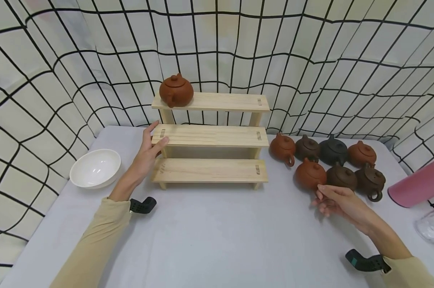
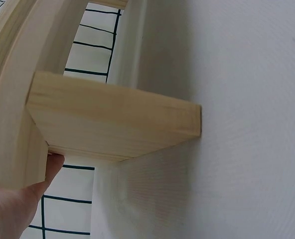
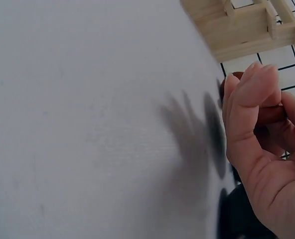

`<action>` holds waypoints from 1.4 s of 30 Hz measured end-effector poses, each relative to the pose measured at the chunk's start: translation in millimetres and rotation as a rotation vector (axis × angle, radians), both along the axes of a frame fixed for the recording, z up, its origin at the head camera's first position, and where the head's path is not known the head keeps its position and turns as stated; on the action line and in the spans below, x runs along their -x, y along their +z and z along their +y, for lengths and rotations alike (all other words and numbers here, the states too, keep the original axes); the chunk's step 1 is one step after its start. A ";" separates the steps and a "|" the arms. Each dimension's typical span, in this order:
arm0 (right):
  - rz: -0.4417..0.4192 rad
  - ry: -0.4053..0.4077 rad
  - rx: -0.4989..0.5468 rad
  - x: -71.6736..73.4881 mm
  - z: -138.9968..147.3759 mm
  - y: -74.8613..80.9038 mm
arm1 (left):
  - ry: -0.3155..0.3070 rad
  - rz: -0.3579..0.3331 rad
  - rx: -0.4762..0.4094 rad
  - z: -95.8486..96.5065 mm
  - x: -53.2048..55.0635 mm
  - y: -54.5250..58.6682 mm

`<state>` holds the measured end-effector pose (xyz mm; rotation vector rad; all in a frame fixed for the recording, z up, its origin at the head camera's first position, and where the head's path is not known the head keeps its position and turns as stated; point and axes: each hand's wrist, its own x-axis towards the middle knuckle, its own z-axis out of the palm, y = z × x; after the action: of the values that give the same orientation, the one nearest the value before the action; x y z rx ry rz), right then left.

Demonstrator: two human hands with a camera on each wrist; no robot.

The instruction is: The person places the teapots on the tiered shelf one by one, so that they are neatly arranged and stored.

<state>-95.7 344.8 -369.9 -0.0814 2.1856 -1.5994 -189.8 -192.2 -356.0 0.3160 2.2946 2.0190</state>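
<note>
A three-tier wooden stand (image 1: 209, 136) stands in the middle, with a reddish-brown teapot (image 1: 176, 91) on the left end of its top shelf. My left hand (image 1: 145, 156) grips the left end of the middle shelf, thumb over the upper face; the left wrist view shows that shelf's end and a leg (image 2: 117, 114) beside the hand. On the right, my right hand (image 1: 341, 204) pinches the handle of an orange-brown teapot (image 1: 310, 174) at the front of a cluster. In the right wrist view a reddish piece of it (image 3: 271, 115) shows between thumb and fingers.
Behind that teapot sit several others, among them a black teapot (image 1: 333, 150), a dark brown teapot (image 1: 370, 179) and another orange-brown teapot (image 1: 283, 147). A white bowl (image 1: 95, 169) stands left. A pink cylinder (image 1: 420, 182) and clear glass vessel (image 1: 433, 228) are far right. Black netting (image 1: 217, 52) surrounds the table.
</note>
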 end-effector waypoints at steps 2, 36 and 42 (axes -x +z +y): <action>0.032 -0.003 -0.016 -2.1 -2.5 7.4 | 0.001 -0.002 -0.002 -0.6 -0.4 0.0; 0.223 0.097 0.203 83.5 -191.8 116.5 | 0.007 0.016 0.032 0.4 1.6 -3.2; 0.241 0.107 0.212 106.1 -217.2 124.7 | 0.017 0.024 0.037 -1.9 1.2 -3.3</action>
<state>-201.7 127.6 -245.2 -0.4695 2.1324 -1.8349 -191.0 -194.0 -359.2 0.3215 2.3532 1.9885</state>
